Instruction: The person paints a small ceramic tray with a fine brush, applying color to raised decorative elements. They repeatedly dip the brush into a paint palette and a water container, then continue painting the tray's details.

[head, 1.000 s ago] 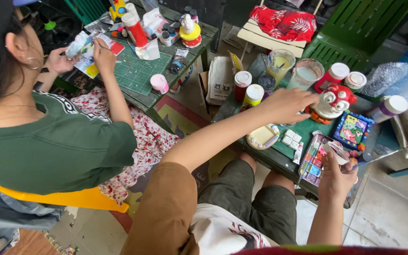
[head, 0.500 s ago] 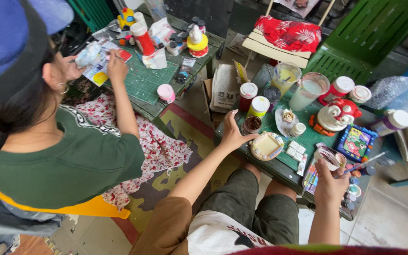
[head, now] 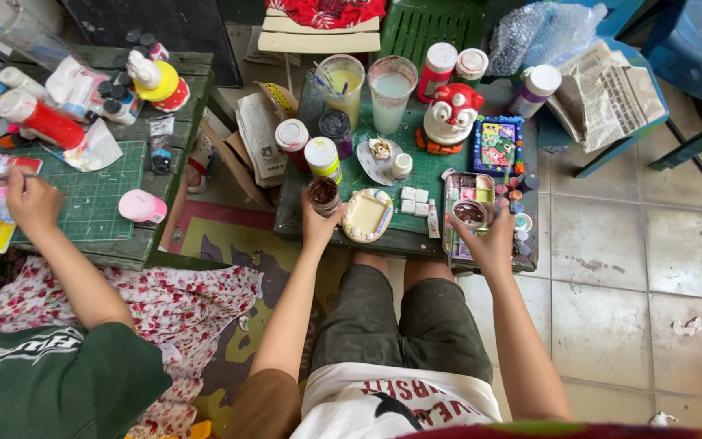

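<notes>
My left hand (head: 318, 223) grips a small open jar of brown paint (head: 324, 193) at the near edge of a small green table (head: 416, 175). Just right of the jar lies a cream plaster frame (head: 367, 215). My right hand (head: 491, 240) holds a small round pot (head: 470, 213) over a tray of paint colours (head: 469, 185); whether it is a pot or a lid is unclear. Farther back stand a red and white figurine (head: 451, 114) and a blue painted frame (head: 497, 146).
Two cups of water (head: 392, 85) and several paint bottles (head: 322, 158) crowd the table's far side. At the left another person's hand (head: 30, 199) holds a brush over a green cutting mat (head: 95, 195), beside a pink jar (head: 141, 206). Newspaper (head: 611, 81) lies at the right.
My left hand came back from the figurine to the near table edge and took hold of the brown jar. My right hand now holds a round pot. The view tilted down.
</notes>
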